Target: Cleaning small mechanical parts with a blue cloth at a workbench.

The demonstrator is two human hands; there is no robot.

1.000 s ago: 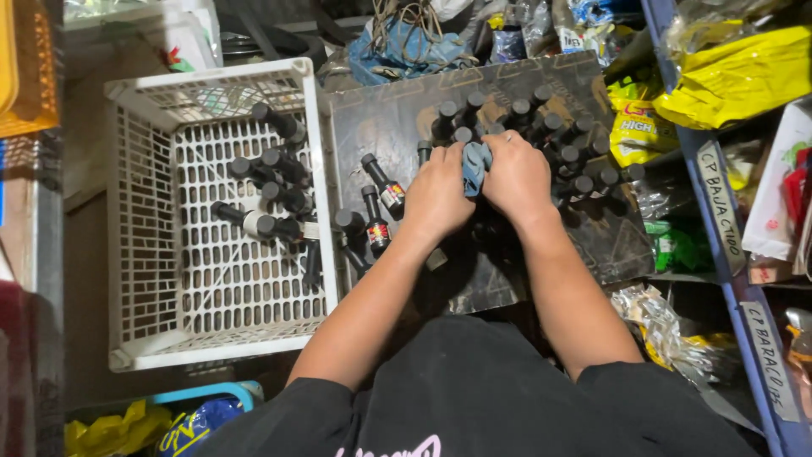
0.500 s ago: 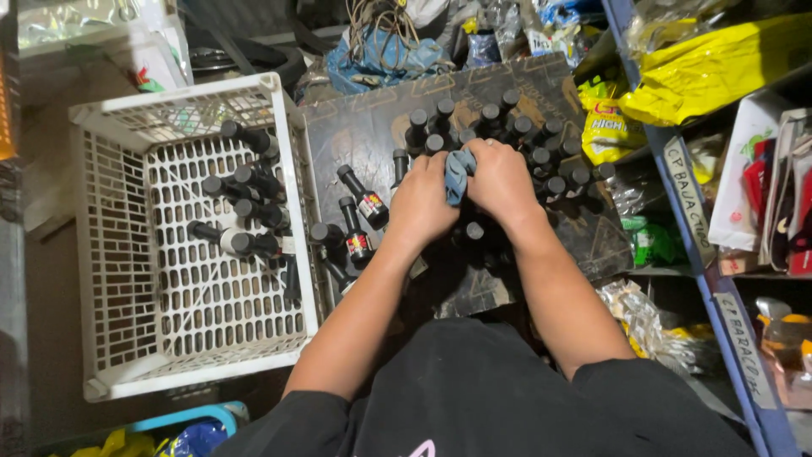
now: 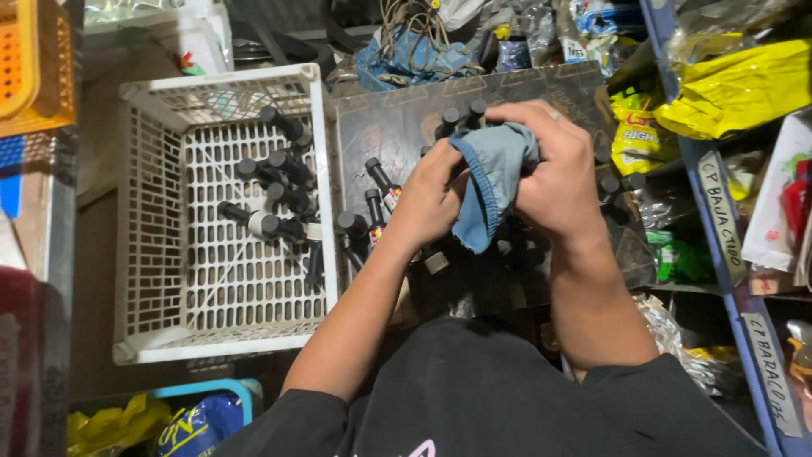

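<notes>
both hands' fingers (image 3: 541, 127) clamp a blue cloth (image 3: 491, 182) above a dark tray of bottles (image 3: 381, 127); white crate (image 3: 144, 254) holds more

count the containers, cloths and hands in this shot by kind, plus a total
white plastic crate: 1
dark tray: 1
blue cloth: 1
left hand: 1
right hand: 1
total: 5
Both hands grip the cloth; the small dark bottles overlap too much to count.
</notes>
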